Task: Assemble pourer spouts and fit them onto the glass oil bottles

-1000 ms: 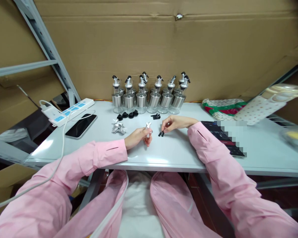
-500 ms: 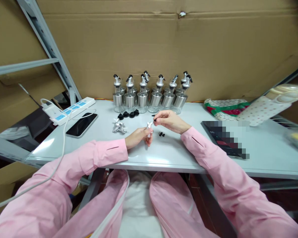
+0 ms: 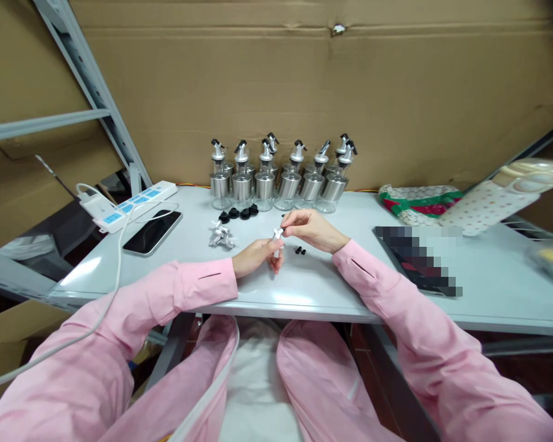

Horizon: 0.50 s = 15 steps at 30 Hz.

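Observation:
Between the thumb and fingers of my left hand (image 3: 261,253) is a small silver pour spout (image 3: 277,235), its forked end upward. My right hand (image 3: 314,229) pinches a small black piece (image 3: 283,228) at the spout's upper end; my fingers partly hide it, and I cannot tell whether it is seated. Small black plugs (image 3: 300,250) lie on the table below my right hand. Left of my hands sits a pile of silver spouts (image 3: 222,235). Behind that pile stand several black stoppers (image 3: 244,213).
Several glass-and-steel oil bottles (image 3: 287,184) with spouts stand along the back. At left are a phone (image 3: 153,232) and a power strip (image 3: 136,205) with a white cable. A dark tablet (image 3: 415,258), a patterned cloth (image 3: 419,202) and a dotted cup (image 3: 483,205) are at right.
My right hand has moved left and slightly down, bringing the black piece to the spout's upper end. My left hand and the spout have stayed in place.

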Available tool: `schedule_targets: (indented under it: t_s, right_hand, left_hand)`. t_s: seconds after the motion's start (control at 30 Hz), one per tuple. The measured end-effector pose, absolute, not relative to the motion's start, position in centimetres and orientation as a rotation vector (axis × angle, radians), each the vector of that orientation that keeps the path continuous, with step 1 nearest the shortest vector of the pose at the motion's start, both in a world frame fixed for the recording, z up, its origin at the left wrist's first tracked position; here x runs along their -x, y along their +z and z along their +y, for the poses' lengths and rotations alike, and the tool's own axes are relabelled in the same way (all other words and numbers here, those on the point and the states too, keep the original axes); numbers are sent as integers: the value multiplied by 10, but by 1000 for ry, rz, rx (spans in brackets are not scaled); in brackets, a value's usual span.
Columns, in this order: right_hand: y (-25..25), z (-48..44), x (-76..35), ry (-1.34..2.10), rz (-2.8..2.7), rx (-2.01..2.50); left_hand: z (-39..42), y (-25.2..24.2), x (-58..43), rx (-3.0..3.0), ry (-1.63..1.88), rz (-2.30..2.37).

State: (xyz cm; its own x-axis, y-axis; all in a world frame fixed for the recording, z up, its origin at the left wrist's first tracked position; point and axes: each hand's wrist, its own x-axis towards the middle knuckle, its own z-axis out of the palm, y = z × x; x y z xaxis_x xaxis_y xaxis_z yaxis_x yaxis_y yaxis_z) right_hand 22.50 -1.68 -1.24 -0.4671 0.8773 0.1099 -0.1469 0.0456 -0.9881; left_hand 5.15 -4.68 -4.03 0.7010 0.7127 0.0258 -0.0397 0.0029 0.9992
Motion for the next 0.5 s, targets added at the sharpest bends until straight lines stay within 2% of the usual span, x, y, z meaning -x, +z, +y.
schedule_targets:
  t_s: [0.5]
  right_hand:
    - [-14, -17, -225, 1372, -1744, 791]
  left_hand:
    - [-48, -38, -50, -1520, 609, 607]
